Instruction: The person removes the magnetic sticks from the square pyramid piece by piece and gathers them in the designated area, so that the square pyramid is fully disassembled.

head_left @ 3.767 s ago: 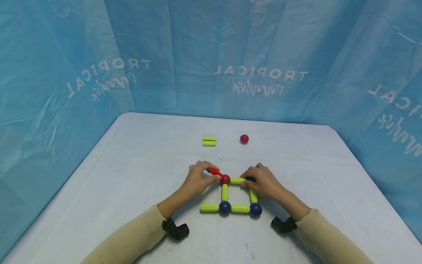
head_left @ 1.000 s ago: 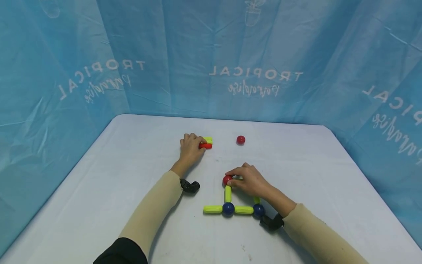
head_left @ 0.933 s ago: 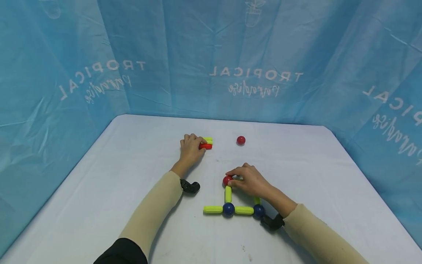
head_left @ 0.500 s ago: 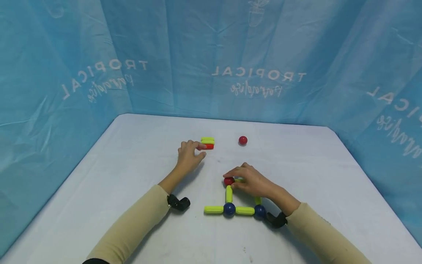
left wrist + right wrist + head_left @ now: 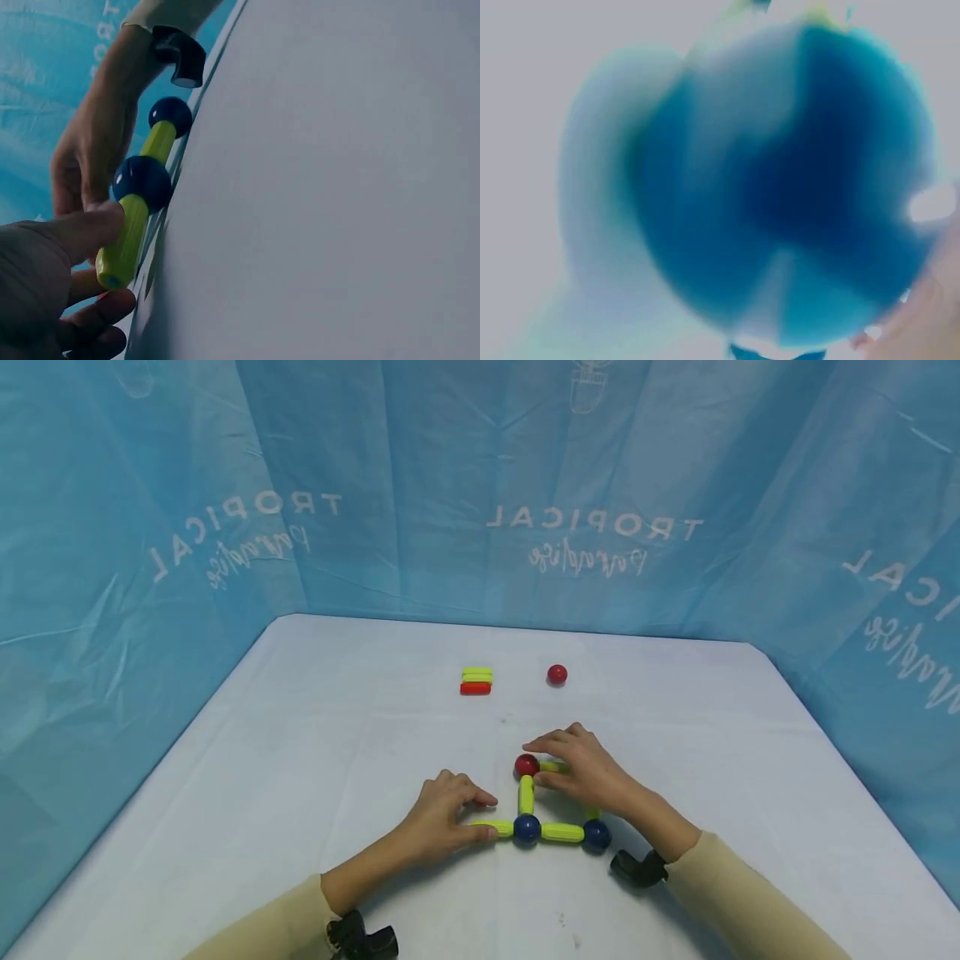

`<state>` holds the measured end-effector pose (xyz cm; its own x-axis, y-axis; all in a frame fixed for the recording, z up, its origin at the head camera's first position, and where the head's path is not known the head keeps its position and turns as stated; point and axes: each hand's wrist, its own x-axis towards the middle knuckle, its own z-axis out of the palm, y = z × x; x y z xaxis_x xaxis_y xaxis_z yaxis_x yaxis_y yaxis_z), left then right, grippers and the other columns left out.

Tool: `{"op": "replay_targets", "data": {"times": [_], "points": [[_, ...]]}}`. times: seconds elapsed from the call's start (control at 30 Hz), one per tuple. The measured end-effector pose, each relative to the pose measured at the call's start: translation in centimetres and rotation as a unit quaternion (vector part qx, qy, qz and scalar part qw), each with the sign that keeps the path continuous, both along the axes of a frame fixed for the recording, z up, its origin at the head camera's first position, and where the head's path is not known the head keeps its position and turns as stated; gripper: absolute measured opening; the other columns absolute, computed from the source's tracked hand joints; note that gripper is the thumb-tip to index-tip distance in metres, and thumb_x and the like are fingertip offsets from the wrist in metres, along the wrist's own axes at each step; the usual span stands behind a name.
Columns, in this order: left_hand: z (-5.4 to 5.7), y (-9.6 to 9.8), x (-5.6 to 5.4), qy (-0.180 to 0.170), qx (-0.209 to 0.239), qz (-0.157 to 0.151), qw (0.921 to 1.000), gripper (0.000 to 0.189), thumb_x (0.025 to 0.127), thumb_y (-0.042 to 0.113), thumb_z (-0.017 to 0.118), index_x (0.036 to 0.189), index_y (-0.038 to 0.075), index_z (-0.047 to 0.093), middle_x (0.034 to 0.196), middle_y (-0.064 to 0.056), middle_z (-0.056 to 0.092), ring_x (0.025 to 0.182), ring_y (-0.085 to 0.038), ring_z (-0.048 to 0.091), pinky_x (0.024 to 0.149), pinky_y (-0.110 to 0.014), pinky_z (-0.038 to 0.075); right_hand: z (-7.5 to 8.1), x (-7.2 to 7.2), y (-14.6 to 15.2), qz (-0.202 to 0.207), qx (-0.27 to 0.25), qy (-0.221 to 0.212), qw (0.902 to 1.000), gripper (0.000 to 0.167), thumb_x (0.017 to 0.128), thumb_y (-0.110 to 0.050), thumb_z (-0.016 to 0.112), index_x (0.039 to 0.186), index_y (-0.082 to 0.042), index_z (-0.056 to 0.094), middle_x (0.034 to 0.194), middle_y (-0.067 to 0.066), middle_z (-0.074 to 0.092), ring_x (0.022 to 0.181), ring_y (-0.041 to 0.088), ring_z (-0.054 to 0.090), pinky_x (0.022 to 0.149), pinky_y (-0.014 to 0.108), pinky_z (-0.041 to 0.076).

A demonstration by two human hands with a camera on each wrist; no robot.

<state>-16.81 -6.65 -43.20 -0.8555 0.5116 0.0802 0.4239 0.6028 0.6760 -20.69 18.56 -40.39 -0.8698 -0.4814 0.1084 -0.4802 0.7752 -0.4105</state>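
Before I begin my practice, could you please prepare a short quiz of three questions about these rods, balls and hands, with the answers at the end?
1. Count: how many blue balls are visible in the head view?
2. True or false: the red rod is joined to one of those blue balls.
3. Choose: which is nearer to the loose red ball, the left hand or the right hand?

Key:
1. Two.
2. False; it lies loose beside two yellow-green rods.
3. The right hand.
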Motion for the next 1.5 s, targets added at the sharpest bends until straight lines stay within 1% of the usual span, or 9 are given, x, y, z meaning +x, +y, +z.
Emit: {"op": "replay_targets", "data": {"times": [0.1, 0.27, 0.37, 0.5, 0.77, 1.2, 1.3, 1.4, 1.5], "points": [[-0.3, 0.0, 0.6, 0.025, -0.006, 0.002, 0.9997, 0.030, 0.076, 0.033, 0.077, 0.102, 0.020, 0.071, 0.094, 0.008, 0.063, 0.089, -0.007, 0.042, 0.080, -0.032, 0.030, 0.4, 1.7, 0.0, -0.022, -0.023, 0.024, 0.9992, 0.044, 0.081, -0.033, 0.073, 0.123, -0.024, 0.063, 0.117, -0.002, 0.065, 0.100, 0.014, 0.046, 0.079, 0.031, 0.041], [-0.6, -0.1, 1.2, 0.046, -0.009, 0.011, 0.9988, 0.020, 0.076, 0.031, 0.077, 0.094, 0.025, 0.072, 0.086, 0.014, 0.062, 0.083, -0.004, 0.042, 0.079, -0.031, 0.029, 0.1, 4.8, -0.7, -0.033, -0.045, 0.034, 0.9978, 0.042, 0.078, -0.034, 0.076, 0.117, -0.024, 0.066, 0.108, -0.005, 0.068, 0.094, 0.011, 0.047, 0.076, 0.028, 0.042], [-0.8, -0.1, 1.3, 0.058, -0.007, 0.014, 0.9982, 0.019, 0.076, 0.030, 0.077, 0.094, 0.026, 0.072, 0.084, 0.016, 0.061, 0.082, -0.003, 0.041, 0.079, -0.031, 0.029, -0.4, 6.1, -1.2, -0.034, -0.035, 0.053, 0.9974, 0.042, 0.075, -0.034, 0.078, 0.114, -0.023, 0.068, 0.102, -0.007, 0.070, 0.093, 0.010, 0.049, 0.076, 0.030, 0.042], [-0.8, 0.0, 1.4, 0.070, -0.005, 0.018, 0.9974, 0.020, 0.076, 0.029, 0.077, 0.094, 0.026, 0.072, 0.085, 0.014, 0.062, 0.081, -0.002, 0.041, 0.079, -0.031, 0.030, -1.0, 7.1, -1.7, -0.032, -0.002, 0.080, 0.9963, 0.041, 0.072, -0.036, 0.079, 0.110, -0.023, 0.069, 0.095, -0.008, 0.071, 0.089, 0.008, 0.048, 0.075, 0.030, 0.040], [-0.8, 0.2, 1.6, 0.067, -0.004, 0.027, 0.9974, 0.019, 0.076, 0.029, 0.077, 0.093, 0.025, 0.072, 0.085, 0.013, 0.062, 0.081, -0.003, 0.042, 0.079, -0.031, 0.029, -1.6, 7.5, -2.1, -0.039, 0.022, 0.058, 0.9973, 0.037, 0.074, -0.040, 0.077, 0.109, -0.028, 0.070, 0.095, -0.010, 0.072, 0.084, 0.004, 0.044, 0.071, 0.024, 0.038], [-0.3, -0.4, 1.3, 0.072, -0.003, 0.026, 0.9970, 0.018, 0.076, 0.029, 0.077, 0.092, 0.023, 0.073, 0.085, 0.011, 0.063, 0.081, -0.004, 0.043, 0.079, -0.031, 0.031, -1.9, 7.3, -2.3, -0.041, 0.018, 0.069, 0.9966, 0.034, 0.075, -0.041, 0.075, 0.108, -0.030, 0.071, 0.094, -0.012, 0.072, 0.078, 0.002, 0.042, 0.066, 0.018, 0.035], [-0.1, -1.4, 0.8, 0.071, 0.002, 0.056, 0.9959, 0.016, 0.075, 0.026, 0.078, 0.090, 0.023, 0.073, 0.083, 0.013, 0.062, 0.082, -0.004, 0.045, 0.080, -0.031, 0.031, -1.9, 7.3, -2.3, -0.043, 0.020, 0.063, 0.9969, 0.034, 0.076, -0.040, 0.075, 0.108, -0.031, 0.071, 0.095, -0.012, 0.072, 0.079, 0.002, 0.042, 0.066, 0.018, 0.035], [0.0, -2.6, -0.1, 0.080, 0.010, 0.094, 0.9923, 0.016, 0.074, 0.023, 0.078, 0.090, 0.023, 0.072, 0.083, 0.013, 0.061, 0.084, -0.006, 0.048, 0.081, -0.032, 0.031, -1.9, 7.3, -2.2, -0.051, 0.022, 0.056, 0.9969, 0.034, 0.075, -0.040, 0.075, 0.108, -0.031, 0.071, 0.095, -0.013, 0.072, 0.079, 0.002, 0.041, 0.066, 0.018, 0.035], [0.1, -3.5, -1.5, 0.090, 0.020, 0.107, 0.9900, 0.020, 0.075, 0.021, 0.078, 0.094, 0.019, 0.073, 0.085, 0.009, 0.063, 0.085, -0.012, 0.050, 0.080, -0.033, 0.031, -1.9, 7.3, -2.0, -0.053, 0.016, 0.048, 0.9973, 0.034, 0.075, -0.039, 0.076, 0.108, -0.031, 0.071, 0.096, -0.013, 0.072, 0.080, 0.002, 0.042, 0.066, 0.018, 0.036]]}}
